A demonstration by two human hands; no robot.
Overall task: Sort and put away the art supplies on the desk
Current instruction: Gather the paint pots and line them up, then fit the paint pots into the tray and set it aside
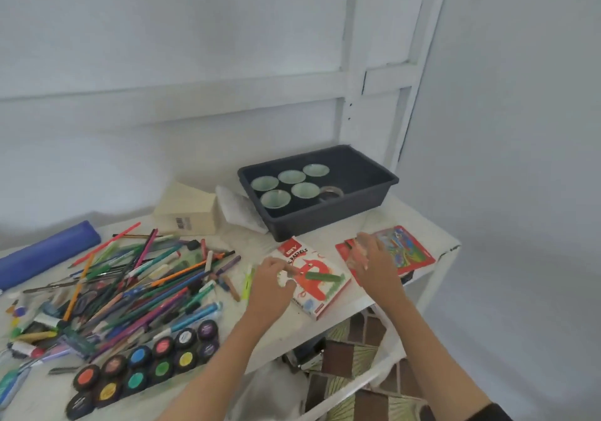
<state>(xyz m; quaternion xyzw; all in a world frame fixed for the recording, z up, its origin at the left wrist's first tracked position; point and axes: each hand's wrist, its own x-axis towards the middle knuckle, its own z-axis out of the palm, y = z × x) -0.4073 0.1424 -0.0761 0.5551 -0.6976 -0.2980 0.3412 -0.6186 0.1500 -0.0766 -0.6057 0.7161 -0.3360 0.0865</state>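
Note:
A big heap of coloured pencils and pens covers the left half of the white desk. My left hand holds a green oil pastel over a white and red oil pastels box. My right hand grips a pink crayon-like stick above the left edge of a red crayon pack. Black paint pots with coloured lids sit in two rows at the front left.
A dark grey tub at the back holds several pale green cups and a small jar. Beside it lie a cream box and crumpled white wrap. A blue case sits at far left. The desk's edge drops off right.

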